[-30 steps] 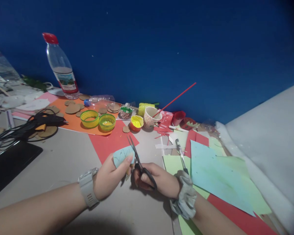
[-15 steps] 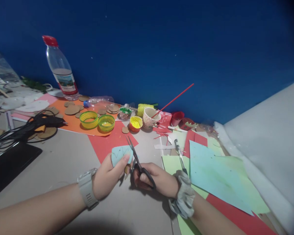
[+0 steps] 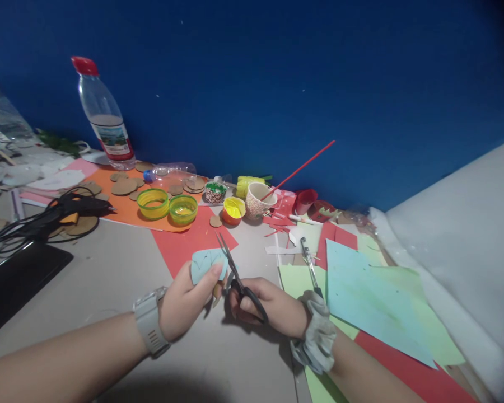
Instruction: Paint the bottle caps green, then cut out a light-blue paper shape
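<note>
Between the thumb and fingers of my left hand (image 3: 189,299) is a small light-blue piece of paper (image 3: 205,264) with a dark zigzag line drawn on it. My right hand (image 3: 269,305) is closed around the black handles of a pair of scissors (image 3: 232,263). Their blades point up and away from me, slightly parted, at the right edge of the paper piece. A sheet of red paper (image 3: 193,239) lies flat on the table beyond both hands. Part of the paper is hidden behind my left thumb.
Yellow-green rings (image 3: 153,211), a patterned cup (image 3: 258,208) with a red stick (image 3: 306,163) and a water bottle (image 3: 109,131) stand at the back. Coloured sheets, including light-blue paper (image 3: 369,302), and pens (image 3: 309,263) lie right. Left are a black cabled tool (image 3: 79,207) and a black phone-like slab (image 3: 29,280).
Almost nothing differs. Both hands, the paper piece and the scissors keep nearly the same places, while the view has shifted very slightly.
</note>
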`<act>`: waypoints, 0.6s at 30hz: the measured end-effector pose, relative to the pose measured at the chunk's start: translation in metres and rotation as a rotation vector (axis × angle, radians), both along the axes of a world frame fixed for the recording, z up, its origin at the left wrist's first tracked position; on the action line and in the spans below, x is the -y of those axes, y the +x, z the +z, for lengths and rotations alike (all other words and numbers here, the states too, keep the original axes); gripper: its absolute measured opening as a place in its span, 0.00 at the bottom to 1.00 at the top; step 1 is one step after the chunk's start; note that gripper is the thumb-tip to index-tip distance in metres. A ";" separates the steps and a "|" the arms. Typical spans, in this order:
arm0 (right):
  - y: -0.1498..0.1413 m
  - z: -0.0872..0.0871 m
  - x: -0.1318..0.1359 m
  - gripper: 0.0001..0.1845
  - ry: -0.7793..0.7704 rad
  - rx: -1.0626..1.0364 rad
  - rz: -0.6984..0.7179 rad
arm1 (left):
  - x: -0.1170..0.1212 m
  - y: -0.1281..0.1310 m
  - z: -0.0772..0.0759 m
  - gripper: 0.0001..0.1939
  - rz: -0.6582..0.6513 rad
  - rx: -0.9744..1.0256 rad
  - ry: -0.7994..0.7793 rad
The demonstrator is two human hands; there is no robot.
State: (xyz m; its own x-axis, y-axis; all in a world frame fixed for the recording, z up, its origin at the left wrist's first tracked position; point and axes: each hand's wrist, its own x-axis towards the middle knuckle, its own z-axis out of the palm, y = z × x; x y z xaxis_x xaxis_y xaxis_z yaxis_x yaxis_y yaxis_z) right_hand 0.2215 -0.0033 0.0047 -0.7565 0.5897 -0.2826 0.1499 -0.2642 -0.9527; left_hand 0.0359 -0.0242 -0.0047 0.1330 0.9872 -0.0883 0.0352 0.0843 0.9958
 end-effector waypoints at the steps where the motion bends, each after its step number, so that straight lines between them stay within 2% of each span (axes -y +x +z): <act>1: 0.000 0.000 0.000 0.31 0.002 0.000 0.000 | 0.000 0.000 0.000 0.27 0.002 0.000 -0.001; 11: 0.003 -0.003 -0.001 0.31 0.044 0.006 0.017 | 0.001 0.001 0.004 0.27 0.003 0.005 -0.017; 18: 0.001 0.000 0.000 0.31 0.018 0.002 0.008 | 0.000 0.001 0.002 0.27 -0.001 0.000 -0.022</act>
